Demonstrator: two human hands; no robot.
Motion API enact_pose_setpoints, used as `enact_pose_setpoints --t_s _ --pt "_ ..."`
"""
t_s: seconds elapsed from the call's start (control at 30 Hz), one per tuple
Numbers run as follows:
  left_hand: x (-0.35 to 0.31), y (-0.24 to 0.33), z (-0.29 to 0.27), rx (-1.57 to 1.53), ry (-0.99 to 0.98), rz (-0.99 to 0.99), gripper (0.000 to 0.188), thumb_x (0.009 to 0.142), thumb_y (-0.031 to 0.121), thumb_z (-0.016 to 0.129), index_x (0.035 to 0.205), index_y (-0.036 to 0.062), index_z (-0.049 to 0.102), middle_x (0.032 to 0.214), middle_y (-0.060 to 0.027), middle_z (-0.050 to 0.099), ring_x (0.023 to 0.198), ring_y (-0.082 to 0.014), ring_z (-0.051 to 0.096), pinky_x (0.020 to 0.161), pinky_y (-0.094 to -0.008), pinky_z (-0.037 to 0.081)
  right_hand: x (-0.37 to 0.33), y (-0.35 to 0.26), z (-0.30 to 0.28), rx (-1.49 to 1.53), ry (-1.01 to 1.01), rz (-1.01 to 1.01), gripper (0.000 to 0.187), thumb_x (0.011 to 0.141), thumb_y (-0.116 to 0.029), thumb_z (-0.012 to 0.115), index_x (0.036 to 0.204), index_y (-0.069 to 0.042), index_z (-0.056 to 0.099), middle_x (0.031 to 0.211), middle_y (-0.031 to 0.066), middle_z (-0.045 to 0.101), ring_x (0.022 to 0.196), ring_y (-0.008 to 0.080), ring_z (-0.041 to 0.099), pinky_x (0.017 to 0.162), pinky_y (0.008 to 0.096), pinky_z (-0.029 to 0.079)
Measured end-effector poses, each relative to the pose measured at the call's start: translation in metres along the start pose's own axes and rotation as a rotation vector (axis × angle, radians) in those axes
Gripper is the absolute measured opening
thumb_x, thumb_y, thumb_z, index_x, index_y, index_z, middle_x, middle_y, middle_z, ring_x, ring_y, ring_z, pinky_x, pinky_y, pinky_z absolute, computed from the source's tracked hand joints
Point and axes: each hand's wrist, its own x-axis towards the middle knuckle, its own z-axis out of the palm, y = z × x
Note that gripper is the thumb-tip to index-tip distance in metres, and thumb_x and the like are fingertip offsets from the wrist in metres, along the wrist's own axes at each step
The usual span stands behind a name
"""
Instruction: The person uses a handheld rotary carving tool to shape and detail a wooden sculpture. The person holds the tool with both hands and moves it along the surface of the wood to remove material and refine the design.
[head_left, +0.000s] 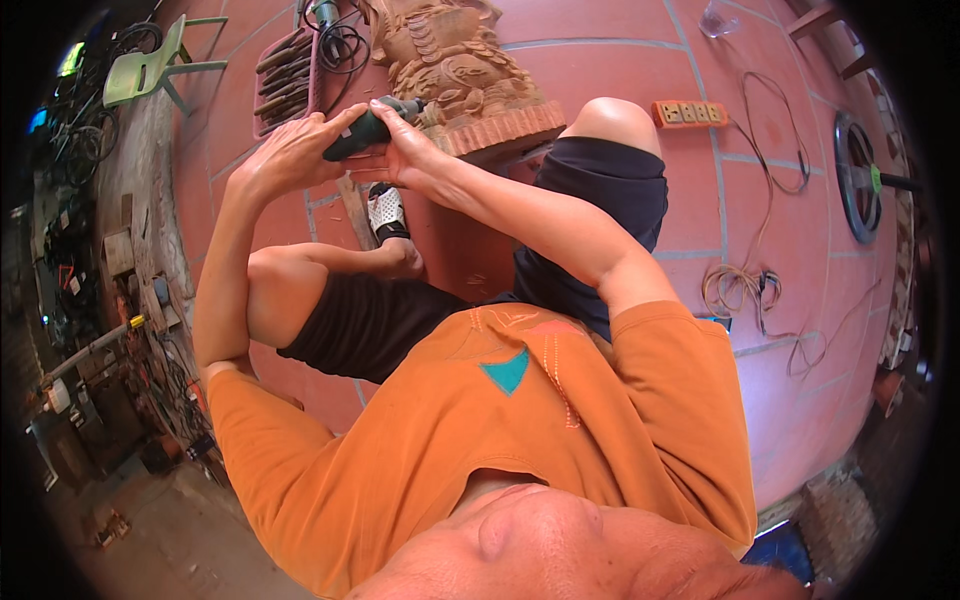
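Note:
Between my two hands is a dark green hand-held power tool [358, 138] with a darker front end pointing to the upper right. My left hand [295, 155] has its fingers at the tool's rear. My right hand [408, 150] cups the front part, thumb on top and fingers below. Just beyond the tool's front end stands a brown wood carving [460, 75] with deep relief figures and a thick ridged base. Whether the tool touches the carving cannot be made out. My fingertips are partly hidden by the tool.
A pink tray [312, 88] of carving chisels [285, 80] lies left of the carving, beside another corded tool [325, 15]. A green plastic chair [150, 70] stands far left. An orange power strip [690, 114] and coiled cable [740, 290] lie on red tiles at right.

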Motion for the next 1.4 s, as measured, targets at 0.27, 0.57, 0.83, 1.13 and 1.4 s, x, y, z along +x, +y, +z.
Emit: enact_pose_setpoints --t_s 0.27,0.57,0.83,1.13,1.4 --pt "-0.001 0.005 -0.005 -0.011 0.045 0.046 0.078 0.070 0.013 0.067 0.140 0.0195 0.033 0.089 -0.0210 0.057 0.083 -0.0374 0.059 0.075 -0.0449 0.046 -0.014 -0.006 0.005 0.030 0.041 -0.043 0.057 0.088 -0.062 0.042 0.111 -0.012 0.055 0.097 0.0147 0.066 0.089 0.0333 0.065 0.081 0.0495 0.050" --pt "0.010 0.015 -0.005 -0.003 0.053 0.121 0.078 0.071 0.013 0.066 0.141 0.0198 0.033 0.085 -0.0199 0.057 0.079 -0.0367 0.059 0.071 -0.0439 0.047 -0.034 -0.013 -0.002 0.046 0.067 -0.107 0.058 0.087 -0.061 0.047 0.115 -0.010 0.050 0.106 0.0120 0.061 0.090 0.0344 0.064 0.082 0.0500 0.049" --pt "0.018 0.018 -0.003 0.041 0.058 0.155 0.080 0.071 0.014 0.066 0.142 0.0185 0.031 0.085 -0.0194 0.057 0.077 -0.0365 0.059 0.069 -0.0438 0.047 -0.037 -0.015 -0.009 0.052 0.086 -0.142 0.058 0.086 -0.060 0.048 0.115 -0.009 0.049 0.104 0.0123 0.061 0.086 0.0334 0.064 0.083 0.0502 0.048" --pt "0.023 0.025 -0.003 0.048 0.062 0.166 0.079 0.072 0.016 0.066 0.142 0.0156 0.030 0.088 -0.0218 0.058 0.076 -0.0369 0.060 0.069 -0.0437 0.048 -0.033 -0.019 -0.015 0.049 0.117 -0.131 0.058 0.086 -0.062 0.046 0.111 -0.010 0.051 0.097 0.0109 0.063 0.080 0.0305 0.066 0.071 0.0432 0.054" --pt "0.024 0.030 -0.002 0.057 0.057 0.164 0.078 0.072 0.016 0.065 0.142 0.0146 0.030 0.087 -0.0224 0.059 0.083 -0.0370 0.059 0.076 -0.0435 0.047 -0.038 -0.021 -0.018 0.021 0.118 -0.145 0.058 0.087 -0.063 0.044 0.109 -0.010 0.051 0.097 0.0123 0.065 0.081 0.0289 0.068 0.073 0.0425 0.056"
